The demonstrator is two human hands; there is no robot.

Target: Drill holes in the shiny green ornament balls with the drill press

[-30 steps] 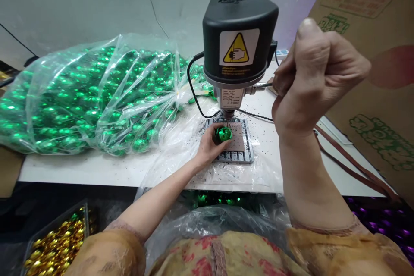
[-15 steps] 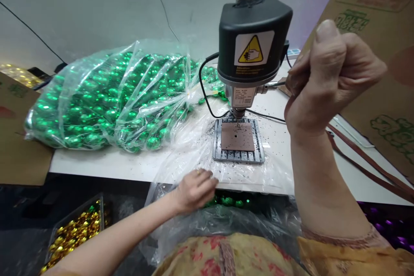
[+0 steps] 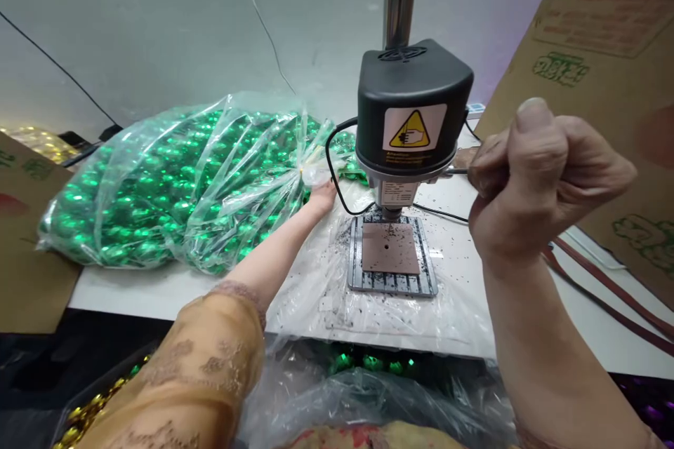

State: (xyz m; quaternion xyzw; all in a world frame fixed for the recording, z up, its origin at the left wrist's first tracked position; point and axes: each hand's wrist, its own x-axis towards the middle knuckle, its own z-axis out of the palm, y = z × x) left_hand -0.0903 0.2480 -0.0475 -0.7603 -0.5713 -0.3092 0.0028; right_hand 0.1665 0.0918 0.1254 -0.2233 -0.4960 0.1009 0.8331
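My right hand (image 3: 542, 168) is closed around the feed lever (image 3: 459, 170) on the right side of a small bench drill press (image 3: 415, 105). Under the chuck, a brown square board (image 3: 388, 252) with a small dark hole lies on the slotted metal base plate (image 3: 429, 284). My left hand (image 3: 322, 196) reaches far forward, beside the gathered neck of a clear plastic bag (image 3: 131, 154) and behind the drill's cable. Its fingers are hidden there, close to some green shiny beads (image 3: 352, 170). The bag is full of more green shiny balls.
Dark shavings lie around the base on plastic sheeting (image 3: 316, 316) over the white table (image 3: 121, 291). Cardboard boxes stand right (image 3: 605, 84) and left (image 3: 31, 252). Brown straps (image 3: 611, 287) lie on the right. Gold balls (image 3: 87, 414) sit low on the left.
My left hand has gone from the table's front edge forward to the bag's neck. My right hand stays on the lever. The view has tilted up a little, so things sit lower.
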